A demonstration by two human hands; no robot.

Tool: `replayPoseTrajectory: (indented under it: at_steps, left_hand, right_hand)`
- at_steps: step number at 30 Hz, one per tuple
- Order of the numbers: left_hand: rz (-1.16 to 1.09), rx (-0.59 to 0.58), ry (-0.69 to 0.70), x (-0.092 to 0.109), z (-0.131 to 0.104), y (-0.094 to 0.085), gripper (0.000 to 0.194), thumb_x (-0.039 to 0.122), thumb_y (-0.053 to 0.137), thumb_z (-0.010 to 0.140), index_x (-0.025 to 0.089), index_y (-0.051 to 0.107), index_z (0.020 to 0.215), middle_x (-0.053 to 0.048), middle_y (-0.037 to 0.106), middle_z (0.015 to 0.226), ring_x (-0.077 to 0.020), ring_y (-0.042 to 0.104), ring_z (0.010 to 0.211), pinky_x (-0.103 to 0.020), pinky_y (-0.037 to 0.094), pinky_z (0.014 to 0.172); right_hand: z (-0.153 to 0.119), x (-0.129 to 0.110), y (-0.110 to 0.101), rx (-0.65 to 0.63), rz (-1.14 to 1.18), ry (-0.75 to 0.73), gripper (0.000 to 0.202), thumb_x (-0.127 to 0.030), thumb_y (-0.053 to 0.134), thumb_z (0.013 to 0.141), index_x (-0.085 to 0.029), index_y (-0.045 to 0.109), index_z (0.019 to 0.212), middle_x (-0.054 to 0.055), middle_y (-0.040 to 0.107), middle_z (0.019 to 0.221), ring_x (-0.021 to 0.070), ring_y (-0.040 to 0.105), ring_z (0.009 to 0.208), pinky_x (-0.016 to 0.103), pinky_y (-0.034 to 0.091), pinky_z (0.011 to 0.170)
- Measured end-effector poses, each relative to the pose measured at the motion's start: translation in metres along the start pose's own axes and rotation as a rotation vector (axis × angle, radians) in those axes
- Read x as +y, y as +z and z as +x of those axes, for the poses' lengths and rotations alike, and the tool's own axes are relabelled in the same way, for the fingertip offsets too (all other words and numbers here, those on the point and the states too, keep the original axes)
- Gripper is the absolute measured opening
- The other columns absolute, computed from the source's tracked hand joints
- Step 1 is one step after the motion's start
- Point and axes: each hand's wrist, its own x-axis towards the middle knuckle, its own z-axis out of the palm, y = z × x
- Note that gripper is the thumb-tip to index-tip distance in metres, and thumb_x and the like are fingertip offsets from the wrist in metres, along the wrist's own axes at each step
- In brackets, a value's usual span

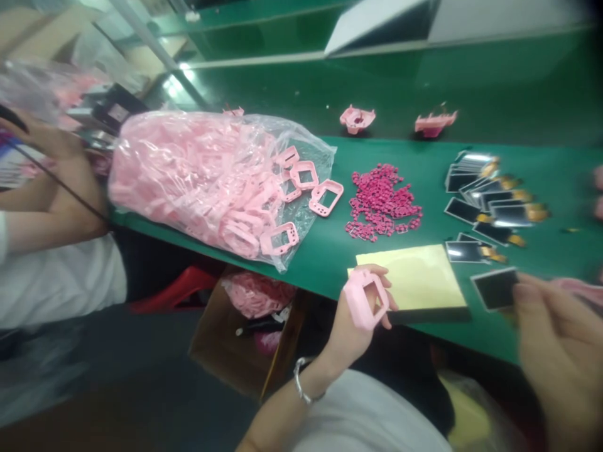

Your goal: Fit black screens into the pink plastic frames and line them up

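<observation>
My left hand (353, 333) is closed around a pink plastic casing (358, 301) with a square window, held just in front of the yellow pad (419, 276). Between the thumb and fingers of my right hand (560, 333) is a small dark display screen (497, 289) with a pale edge, above the front of the green bench. More display screens (511, 213) with orange ribbon ends lie in a loose group beyond my right hand. A heap of magenta button pieces (384, 201) sits behind the pad.
A clear bag of pink casings (198, 176) spills open on the bench (339, 251). Two pink parts (357, 119) stand along the back. Below is a cardboard box (226, 339) beside a red stool (179, 289). A co-worker's arm (56, 213) is at the left.
</observation>
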Motion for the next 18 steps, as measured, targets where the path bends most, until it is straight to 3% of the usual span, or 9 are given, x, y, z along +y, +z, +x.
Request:
replayPoseTrajectory:
  at_steps: [3,6,8,10,12,15,18]
  left_hand:
    - [0.326,0.053,0.087,0.002,-0.003,-0.008,0.033,0.04,0.066,0.098,0.021,0.067,0.125,-0.006,0.064,0.1,-0.0152,0.064,0.076,-0.024,0.054,0.061]
    - [0.619,0.166,0.189,0.011,-0.007,-0.01,0.034,0.033,0.052,0.105,0.021,0.067,0.134,-0.008,0.065,0.102,-0.0182,0.063,0.091,-0.028,0.053,0.08]
    - [0.587,0.111,0.101,0.017,-0.009,-0.01,0.034,0.035,0.049,0.107,0.02,0.068,0.13,-0.006,0.062,0.091,-0.016,0.06,0.081,-0.024,0.049,0.069]
    - [0.416,-0.01,-0.074,0.021,-0.01,-0.009,0.035,0.042,0.047,0.107,0.019,0.069,0.123,0.0,0.054,0.076,-0.0118,0.051,0.061,-0.021,0.04,0.052]
    - [0.259,-0.083,-0.187,0.023,-0.011,-0.008,0.036,0.047,0.048,0.105,0.019,0.068,0.116,0.003,0.047,0.07,-0.0086,0.042,0.05,-0.019,0.031,0.043]
    - [0.194,-0.069,-0.197,0.025,-0.013,-0.005,0.034,0.048,0.052,0.104,0.019,0.067,0.112,0.004,0.047,0.073,-0.0061,0.039,0.048,-0.017,0.032,0.042]
    - [0.24,-0.035,-0.155,0.028,-0.016,-0.002,0.032,0.046,0.053,0.105,0.019,0.068,0.112,0.004,0.049,0.072,-0.0061,0.043,0.051,-0.015,0.037,0.046]
  right_hand:
    - [-0.02,-0.029,-0.004,-0.086,0.093,0.063,0.035,-0.055,0.058,0.101,-0.028,0.08,0.102,0.003,0.078,0.092,0.0194,0.071,0.078,0.03,0.048,0.061]
    - [-0.03,-0.044,-0.002,-0.2,0.205,-0.077,0.03,-0.049,0.055,0.104,-0.03,0.076,0.113,-0.001,0.079,0.101,0.0159,0.071,0.079,0.026,0.049,0.059]
    - [-0.033,-0.049,0.001,-0.256,0.26,-0.213,0.022,-0.039,0.059,0.104,-0.031,0.072,0.12,-0.003,0.077,0.103,0.013,0.071,0.08,0.023,0.05,0.063]
    - [-0.035,-0.052,0.004,-0.281,0.272,-0.36,0.019,-0.029,0.063,0.102,-0.03,0.07,0.12,-0.003,0.074,0.099,0.0117,0.068,0.082,0.023,0.051,0.069]
    - [-0.036,-0.055,0.006,-0.274,0.245,-0.475,0.019,-0.021,0.065,0.1,-0.028,0.07,0.117,-0.002,0.071,0.094,0.012,0.065,0.083,0.025,0.049,0.074]
    - [-0.036,-0.06,0.009,-0.238,0.171,-0.588,0.019,-0.016,0.063,0.101,-0.025,0.069,0.117,-0.001,0.07,0.09,0.0138,0.062,0.082,0.029,0.045,0.075]
    - [-0.035,-0.063,0.01,-0.284,0.112,-0.654,0.016,-0.014,0.063,0.1,-0.024,0.068,0.112,-0.002,0.068,0.086,0.0139,0.059,0.077,0.031,0.043,0.072]
